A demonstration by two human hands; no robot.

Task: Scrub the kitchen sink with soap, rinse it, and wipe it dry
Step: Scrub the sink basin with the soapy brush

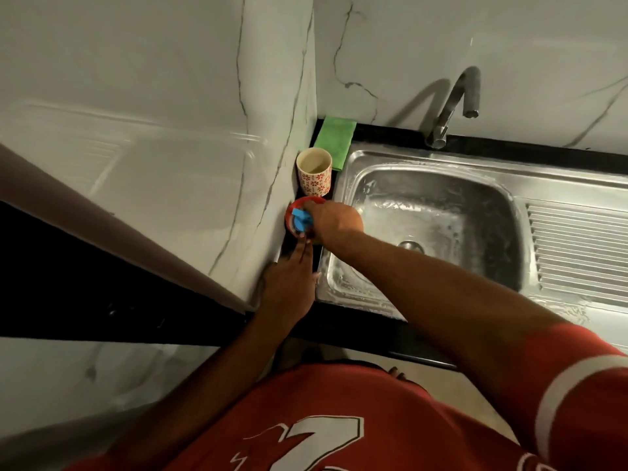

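The steel sink [438, 178], filmed with soap suds, is set into the black counter [353, 321], its drainboard towards the right edge. On the narrow strip along the counter's left edge, a green cloth [334, 141] lies in the back corner, a patterned cup [314, 176] stands just in front of it, and nearer still sits a red dish [291, 212]. The right hand [334, 220] reaches across the basin, fingers curled around a blue scrubber [300, 222] in that dish. The left hand [289, 283] lies flat on the strip, fingers straight, tips touching the dish's near rim.
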